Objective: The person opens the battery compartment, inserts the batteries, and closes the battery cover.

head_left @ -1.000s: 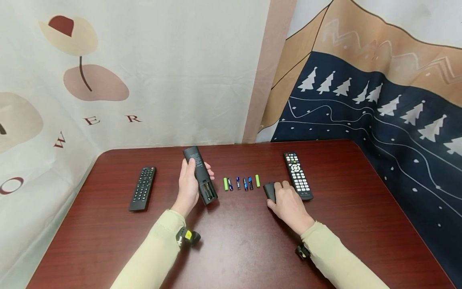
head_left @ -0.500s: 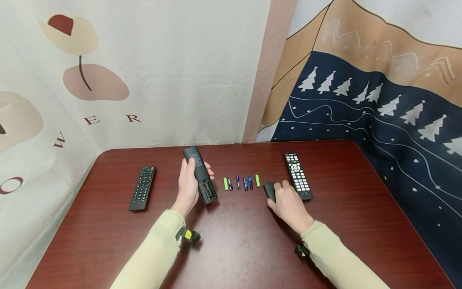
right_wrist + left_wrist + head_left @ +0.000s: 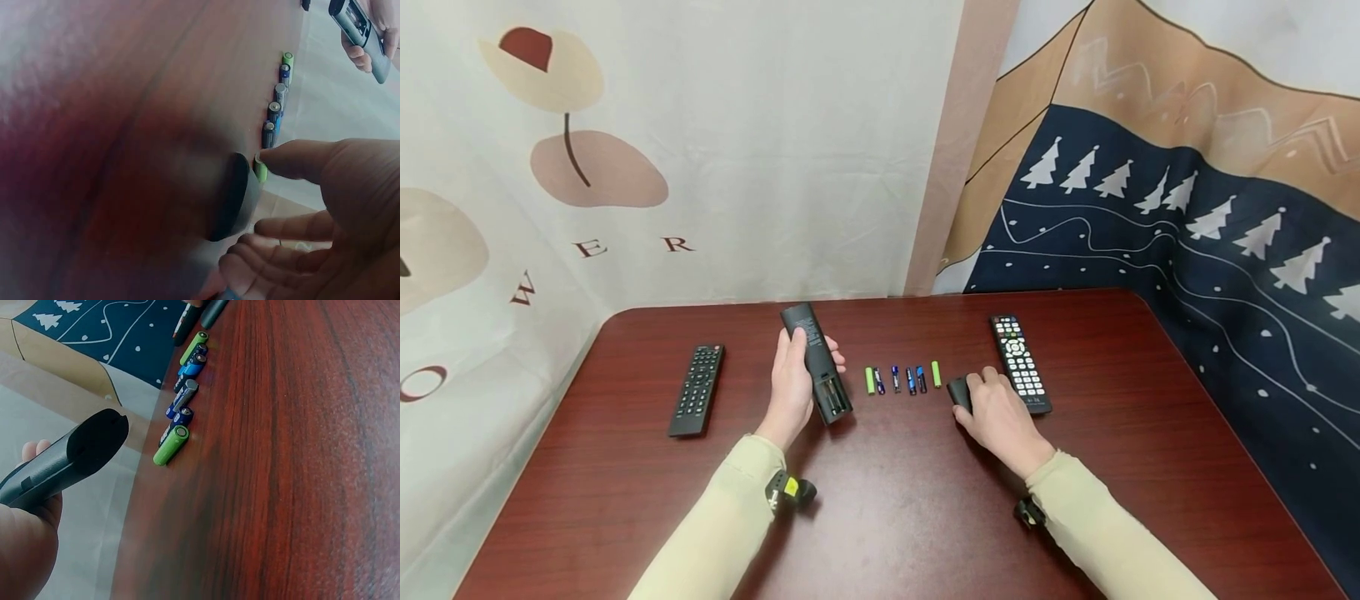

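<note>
My left hand (image 3: pixel 792 379) grips a black remote control (image 3: pixel 811 340), held back side up with its battery bay (image 3: pixel 831 392) uncovered. In the left wrist view, the end of this remote (image 3: pixel 97 444) points toward the row of batteries. My right hand (image 3: pixel 1000 417) is over a dark battery cover (image 3: pixel 959 395) that lies on the table. In the right wrist view, thumb and fingers are spread around the cover (image 3: pixel 240 206), with gaps showing. Several AA-size batteries (image 3: pixel 911 381), green and dark blue, lie in a row between both hands.
Another black remote (image 3: pixel 696 392) lies buttons up at the left of the table (image 3: pixel 880 517). One with white buttons (image 3: pixel 1021 364) lies just beyond the right hand. Curtains (image 3: pixel 775 150) hang behind the far edge.
My right hand has lifted and loosened slightly at the cover, which stays on the table. My left hand and its remote keep their place.
</note>
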Motion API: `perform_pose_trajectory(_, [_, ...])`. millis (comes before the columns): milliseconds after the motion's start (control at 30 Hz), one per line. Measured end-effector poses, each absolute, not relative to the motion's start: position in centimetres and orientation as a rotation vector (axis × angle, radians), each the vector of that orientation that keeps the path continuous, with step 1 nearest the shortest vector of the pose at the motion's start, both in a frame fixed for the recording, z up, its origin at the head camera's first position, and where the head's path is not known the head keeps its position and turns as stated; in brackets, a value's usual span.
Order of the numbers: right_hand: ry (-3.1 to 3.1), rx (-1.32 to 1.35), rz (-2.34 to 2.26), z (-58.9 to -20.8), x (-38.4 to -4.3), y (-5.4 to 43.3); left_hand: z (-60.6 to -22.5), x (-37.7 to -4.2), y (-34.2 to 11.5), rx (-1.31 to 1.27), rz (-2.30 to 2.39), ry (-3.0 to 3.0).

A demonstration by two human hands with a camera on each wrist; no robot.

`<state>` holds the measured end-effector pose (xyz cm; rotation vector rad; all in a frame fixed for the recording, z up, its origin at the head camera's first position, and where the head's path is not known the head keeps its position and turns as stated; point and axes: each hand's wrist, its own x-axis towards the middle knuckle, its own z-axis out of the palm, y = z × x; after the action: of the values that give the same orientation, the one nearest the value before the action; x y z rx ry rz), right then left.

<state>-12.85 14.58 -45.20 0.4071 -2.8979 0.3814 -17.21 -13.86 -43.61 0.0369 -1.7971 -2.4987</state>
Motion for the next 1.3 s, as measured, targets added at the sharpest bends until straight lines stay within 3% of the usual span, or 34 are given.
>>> perform_pose_trajectory(633, [-2.824,0.695,0.496,-45.0,-14.9,14.0,-43.6,-17.3,-13.8,-0.039,-2.509,-1.839])
perform_pose_trajectory(1300, [-2.858,0.715,0.454,-45.6,-16.5,13.7,-43.4,-17.1,-13.7,-0.011,-2.499,-1.877])
